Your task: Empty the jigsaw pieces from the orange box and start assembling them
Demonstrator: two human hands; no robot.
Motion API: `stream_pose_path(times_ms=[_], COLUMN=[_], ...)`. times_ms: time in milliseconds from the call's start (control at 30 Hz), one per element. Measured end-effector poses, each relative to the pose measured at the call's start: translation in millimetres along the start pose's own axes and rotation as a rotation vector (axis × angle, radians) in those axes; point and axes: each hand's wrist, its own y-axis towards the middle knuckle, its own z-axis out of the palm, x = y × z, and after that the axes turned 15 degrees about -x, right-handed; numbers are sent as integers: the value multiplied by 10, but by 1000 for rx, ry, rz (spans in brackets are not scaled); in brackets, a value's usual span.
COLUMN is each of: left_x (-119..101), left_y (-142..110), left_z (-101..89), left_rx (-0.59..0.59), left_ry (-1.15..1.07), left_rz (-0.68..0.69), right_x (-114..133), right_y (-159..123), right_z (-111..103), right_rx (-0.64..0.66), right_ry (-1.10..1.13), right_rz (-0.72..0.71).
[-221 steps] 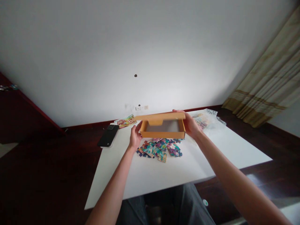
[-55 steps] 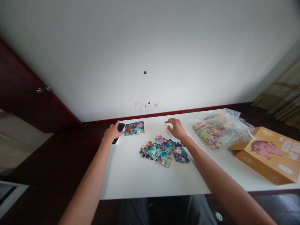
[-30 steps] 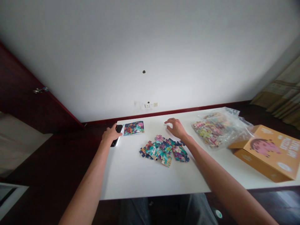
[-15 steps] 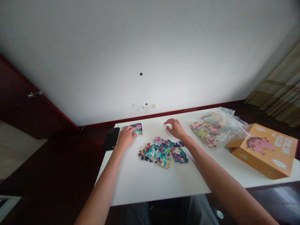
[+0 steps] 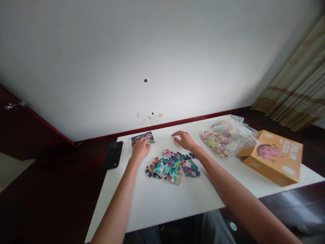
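My left hand (image 5: 141, 148) rests over the lower part of a small picture card (image 5: 137, 138) with a dark, colourful print, its fingers loosely spread on it. Beyond the puzzle pile, my right hand (image 5: 185, 140) hovers or rests on the table with fingers apart and nothing in them; whether it touches the surface I cannot tell. Between my forearms lies a heap of jigsaw puzzle pieces (image 5: 165, 167) in teal, purple and orange. One dark piece (image 5: 192, 155) sits close to my right wrist.
A black phone (image 5: 114, 156) lies at the white table's (image 5: 162, 206) left edge. To the right are clear plastic bags of puzzle pieces (image 5: 218, 140) and an open orange cardboard box (image 5: 275, 157). A wall (image 5: 193, 67) stands behind the table.
The head view has turned a little to the right, so the table things appear shifted left. My left hand has moved right and down across the card, showing more of its print.
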Motion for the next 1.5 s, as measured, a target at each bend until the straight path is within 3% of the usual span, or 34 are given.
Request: stream_pose_path(times_ms=[133, 267, 400, 600, 700, 800, 933, 1067, 1200, 1500], left_x=[16, -46, -270, -436, -402, -366, -235, 6, 134, 96], left_y=[-31, -39, -84, -154, -167, -165, -115, -52, -39, -45], left_z=[22, -7, -46, -71, -70, -61, -74, -118, -140, -74], left_rx=[-139, -231, -258, -215, -163, -135, -219, -359, -406, -446], left_ry=[-2, -116, -251, -280, -268, -272, -247, -272, -374, -442], left_rz=[-36, 76, 213, 184, 119, 54, -108, -367, -556, -550], right_x=[99, 123, 83, 203, 373, 522, 583, 537, 509, 388], right_y=[5, 14, 10, 29, -39, -274, -767, -1144, -1252, -1172], right_z=[-76, -116, -92, -236, -492, -796, -1076, -1100, -1032, -1049], right_rx=[142, 136, 120, 126, 149, 261, 281, 230, 190, 151], right_ry=[101, 92, 54, 16, 45, 74, -5, -28, 18, 138], right_rz=[6, -4, -1, 27, 71, 87, 76, 176, 257, 383])
